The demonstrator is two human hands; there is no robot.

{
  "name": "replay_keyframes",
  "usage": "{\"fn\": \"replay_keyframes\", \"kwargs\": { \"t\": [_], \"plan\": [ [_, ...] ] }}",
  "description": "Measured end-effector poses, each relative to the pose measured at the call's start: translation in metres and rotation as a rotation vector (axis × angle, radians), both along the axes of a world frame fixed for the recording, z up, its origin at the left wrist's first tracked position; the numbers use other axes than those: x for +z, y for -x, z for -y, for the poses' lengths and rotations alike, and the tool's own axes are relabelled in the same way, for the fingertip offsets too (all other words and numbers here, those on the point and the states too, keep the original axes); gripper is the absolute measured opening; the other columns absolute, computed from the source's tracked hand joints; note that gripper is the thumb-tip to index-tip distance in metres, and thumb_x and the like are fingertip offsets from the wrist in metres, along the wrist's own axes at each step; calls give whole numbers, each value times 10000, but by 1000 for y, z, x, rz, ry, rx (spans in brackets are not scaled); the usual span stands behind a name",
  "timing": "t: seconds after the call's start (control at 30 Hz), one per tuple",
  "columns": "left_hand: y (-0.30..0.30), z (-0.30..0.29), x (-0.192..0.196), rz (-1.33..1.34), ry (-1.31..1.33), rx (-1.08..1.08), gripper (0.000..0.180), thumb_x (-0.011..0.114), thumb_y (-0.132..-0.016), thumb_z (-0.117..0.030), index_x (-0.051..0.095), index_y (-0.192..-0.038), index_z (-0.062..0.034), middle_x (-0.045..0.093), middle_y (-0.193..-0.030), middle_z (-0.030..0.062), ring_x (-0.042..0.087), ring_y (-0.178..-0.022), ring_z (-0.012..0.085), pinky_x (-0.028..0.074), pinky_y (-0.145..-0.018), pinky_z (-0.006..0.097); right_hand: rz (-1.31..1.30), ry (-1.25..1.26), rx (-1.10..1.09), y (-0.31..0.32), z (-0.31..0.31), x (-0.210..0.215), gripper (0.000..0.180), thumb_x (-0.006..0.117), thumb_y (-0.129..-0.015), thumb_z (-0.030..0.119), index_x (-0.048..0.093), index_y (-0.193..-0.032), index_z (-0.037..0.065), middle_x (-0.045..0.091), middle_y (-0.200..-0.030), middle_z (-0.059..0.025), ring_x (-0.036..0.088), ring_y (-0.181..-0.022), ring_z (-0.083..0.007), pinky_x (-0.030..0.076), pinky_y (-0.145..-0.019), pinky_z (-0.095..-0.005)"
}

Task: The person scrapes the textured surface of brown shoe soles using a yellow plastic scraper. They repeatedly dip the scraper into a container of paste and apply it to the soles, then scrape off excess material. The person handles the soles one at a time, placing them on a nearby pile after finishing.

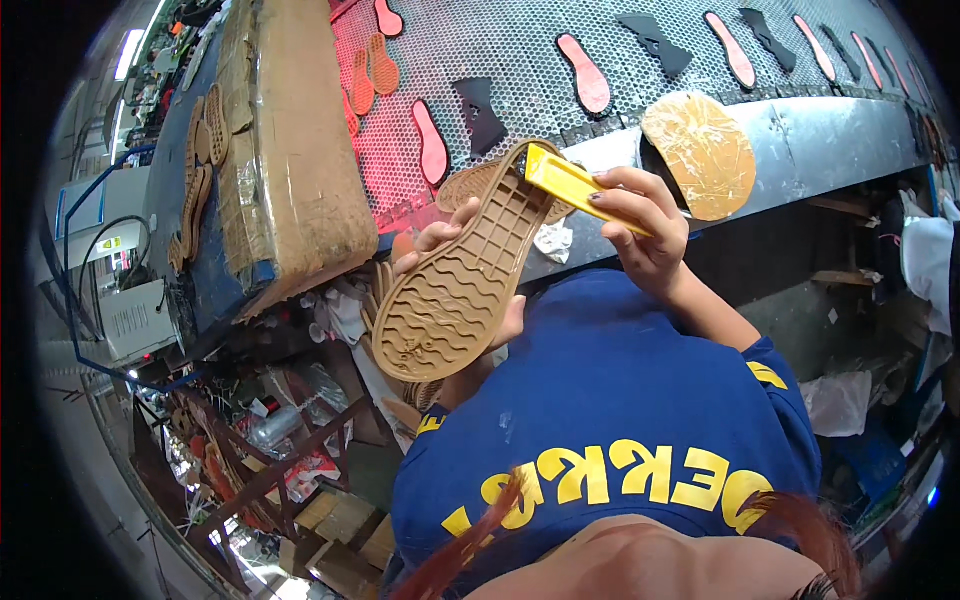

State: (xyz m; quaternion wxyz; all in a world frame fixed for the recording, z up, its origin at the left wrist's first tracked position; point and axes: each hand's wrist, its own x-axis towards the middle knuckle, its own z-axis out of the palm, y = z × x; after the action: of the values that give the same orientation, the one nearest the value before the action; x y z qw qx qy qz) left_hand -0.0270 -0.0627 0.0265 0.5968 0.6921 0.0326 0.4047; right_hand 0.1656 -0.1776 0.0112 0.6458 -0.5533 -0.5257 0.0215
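My left hand [438, 238] grips a brown shoe sole [450, 290] from behind, fingers along one edge and thumb along the other. The sole is tilted, with its wavy and gridded tread facing up. My right hand [648, 225] is closed on a yellow flat-handled tool [570, 185]. The tool's far end, with a dark bit beside it, meets the narrow end of the sole; its working tip cannot be made out. Behind the held sole, another brown sole [466, 186] partly shows at the bench edge.
Ahead runs a mesh conveyor [540, 85] bearing pink insoles [584, 75] and black cut pieces [480, 115]. A round tan pad [702, 155] lies on its metal edge. To the left stand a taped cardboard box [300, 150] and several brown soles [198, 175].
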Motion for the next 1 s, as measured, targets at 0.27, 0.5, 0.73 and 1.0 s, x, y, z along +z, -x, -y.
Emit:
{"fn": "replay_keyframes", "kwargs": {
  "t": [0.27, 0.5, 0.73, 1.0],
  "plan": [
    [10, -6, 5, -278, -86, -43, 993, 709, -618, -181, 147, -1432, -261, 303, -1412, 70, 259, -1387, 206, 205, -1155, 381, 73, -11, 134, 11, 1, 6, 295, 697, -851, 241, 648, -1006, -5, 620, -1074, -162, 638, -966, -286, 525, -815, -352],
    [5, -3, 28, -775, -459, 180, 808, 670, -632, -396, 387, -1380, -281, 345, -1426, -1, 270, -1335, 123, 122, -1161, 332, 71, 5, 71, 5, -1, 9, 298, 696, -852, 228, 637, -1015, -14, 618, -1070, -165, 634, -962, -286, 519, -823, -352],
    [-10, 4, 25, -891, -859, 478, 720, 581, -769, -460, 401, -1415, -199, 418, -1435, -14, 315, -1330, 149, 195, -1113, 325, 136, -33, 114, 21, -4, 14, 325, 676, -867, 280, 631, -1022, -2, 615, -1039, -182, 647, -908, -299, 538, -764, -353],
    [-11, -6, -7, 45, 642, 125, 376, 448, -962, -276, 471, -1233, -15, 463, -1362, 192, 529, -1206, 266, 458, -1017, 396, 205, -133, 197, 40, -9, 28, 345, 707, -838, 285, 618, -1001, -6, 613, -975, -178, 660, -774, -304, 559, -637, -354]
  ]
}}
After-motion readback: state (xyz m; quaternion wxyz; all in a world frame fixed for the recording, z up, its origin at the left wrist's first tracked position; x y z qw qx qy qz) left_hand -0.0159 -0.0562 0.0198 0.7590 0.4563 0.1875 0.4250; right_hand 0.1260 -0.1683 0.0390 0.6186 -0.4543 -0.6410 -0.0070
